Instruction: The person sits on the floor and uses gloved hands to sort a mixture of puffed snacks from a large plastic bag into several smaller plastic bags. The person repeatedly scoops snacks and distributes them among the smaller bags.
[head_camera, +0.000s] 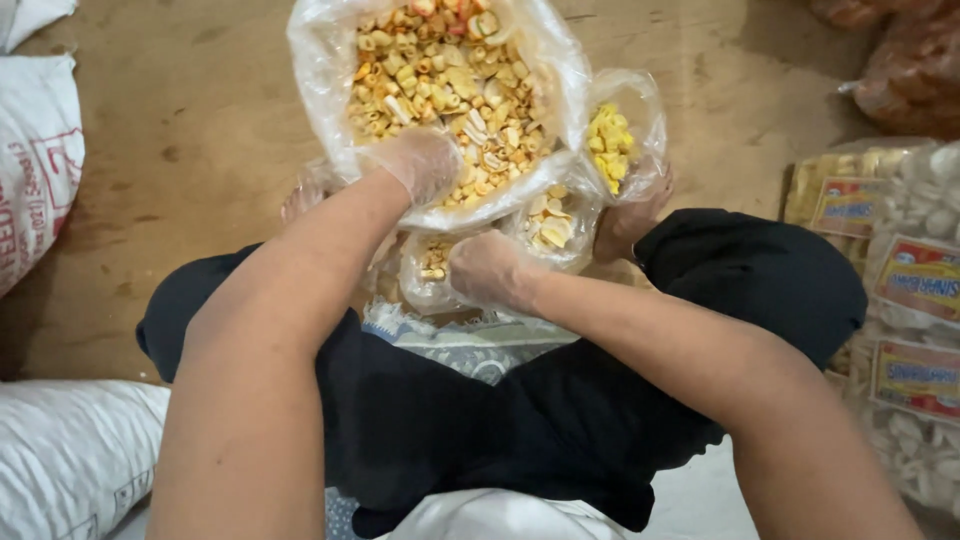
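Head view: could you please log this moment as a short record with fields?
Left hand: left hand, in a thin clear glove, reaches into the big clear bag of mixed crackers.
Right hand: right hand, also gloved, closes its grip on a small clear bag with a few pieces inside.
Nearby: small bag of yellow pieces; labelled packets at the right; white sacks at the left.
Surface: brown floor.

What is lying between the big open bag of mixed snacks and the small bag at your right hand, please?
In the head view, only the big bag's own clear plastic rim lies between it and the small bag at the right hand; the two nearly touch.
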